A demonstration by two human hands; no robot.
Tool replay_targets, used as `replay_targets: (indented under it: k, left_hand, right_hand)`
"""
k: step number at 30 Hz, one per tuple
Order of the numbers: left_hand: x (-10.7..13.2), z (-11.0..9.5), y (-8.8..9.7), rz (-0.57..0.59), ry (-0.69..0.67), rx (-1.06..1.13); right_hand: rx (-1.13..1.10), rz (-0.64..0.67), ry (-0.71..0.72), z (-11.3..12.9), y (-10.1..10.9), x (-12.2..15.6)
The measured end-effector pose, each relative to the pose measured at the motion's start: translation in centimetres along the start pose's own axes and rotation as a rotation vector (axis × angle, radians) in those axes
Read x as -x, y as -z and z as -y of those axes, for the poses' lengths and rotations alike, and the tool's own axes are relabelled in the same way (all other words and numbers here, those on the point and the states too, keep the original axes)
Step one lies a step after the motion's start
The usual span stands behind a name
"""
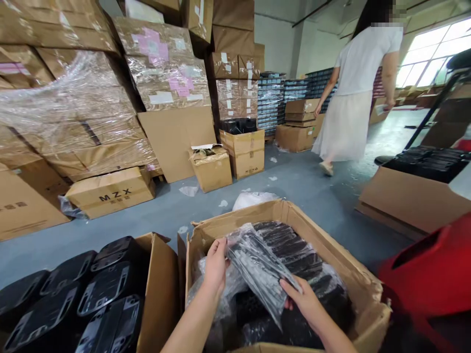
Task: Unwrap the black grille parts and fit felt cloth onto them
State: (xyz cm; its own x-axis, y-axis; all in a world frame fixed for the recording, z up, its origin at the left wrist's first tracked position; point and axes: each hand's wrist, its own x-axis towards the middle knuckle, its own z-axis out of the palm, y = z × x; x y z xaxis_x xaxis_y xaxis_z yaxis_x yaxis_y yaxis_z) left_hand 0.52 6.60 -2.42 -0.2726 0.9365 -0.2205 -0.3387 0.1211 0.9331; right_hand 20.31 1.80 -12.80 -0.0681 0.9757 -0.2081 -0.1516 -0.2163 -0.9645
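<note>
Both my hands hold a clear plastic bag [257, 272] above a large open cardboard box [333, 245]. The fingers of my left hand [216, 262] pinch the bag's upper left corner. At its lower right edge my right hand [300, 294] grips it between thumb and fingers. Something dark shows through the bag, but I cannot tell whether it is inside or behind it. Under the bag, the box holds several dark items wrapped in clear plastic [290, 240]. Loose crumpled plastic [224, 299] lies at the box's left side.
Black plastic parts [106, 287] fill another carton [162, 289] at left. A red plastic object [430, 264] stands close on my right. Stacked, film-wrapped cartons [84, 108] line the back. A person in white [353, 88] walks across the floor. Scraps of plastic [189, 191] lie about.
</note>
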Motion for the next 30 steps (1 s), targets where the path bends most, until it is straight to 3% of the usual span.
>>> replay_targets:
  k: [3,6,9,13,17,20,25,30]
  left_hand:
    - [0.5,-0.7,0.8,0.169,-0.011,-0.244]
    - [0.7,-1.2,1.6,0.298,-0.14,-0.506]
    - [0.3,-0.7,2.3,0.351,-0.233,-0.688]
    - [-0.4,0.7,3.2,0.338,-0.181,-0.617]
    - [0.1,1.4,3.3,0.42,-0.07,-0.586]
    - [1.0,1.2,2.7,0.49,0.022,-0.526]
    - [2.1,1.0,1.7,0.499,0.095,-0.34]
    - [2.1,1.4,1.6,0.458,0.096,-0.385]
  right_hand:
    - [-0.002,-0.125,0.007,0.0,0.9,0.1]
    - [-0.012,-0.117,0.007,0.2,1.3,0.5]
    - [0.005,-0.082,0.026,0.3,1.1,1.0]
    - [0.008,-0.033,-0.004,-0.3,1.0,1.4]
    - [-0.041,-0.201,-0.037,-1.1,1.3,1.1]
    - [-0.025,-0.327,0.06,-1.3,1.7,0.7]
    - [0.069,-0.368,0.308,-0.7,1.7,0.8]
    - [0.109,-0.512,0.349,0.3,1.8,1.3]
